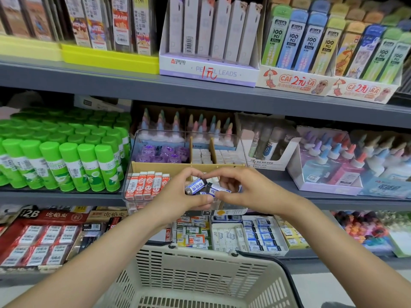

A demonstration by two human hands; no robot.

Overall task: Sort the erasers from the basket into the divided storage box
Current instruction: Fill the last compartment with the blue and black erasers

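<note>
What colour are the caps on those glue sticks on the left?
Bright green caps, clearest in the head view.

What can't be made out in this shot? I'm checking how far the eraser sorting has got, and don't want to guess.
- Front right compartment of the storage box: head view, hidden behind both hands.
- Count of blue-sleeved erasers held: fingers overlap them.
- Basket floor: cut off by the bottom edge, so what remains is unknown.
- White erasers in the rear compartments: labels too small and blurred.
</note>
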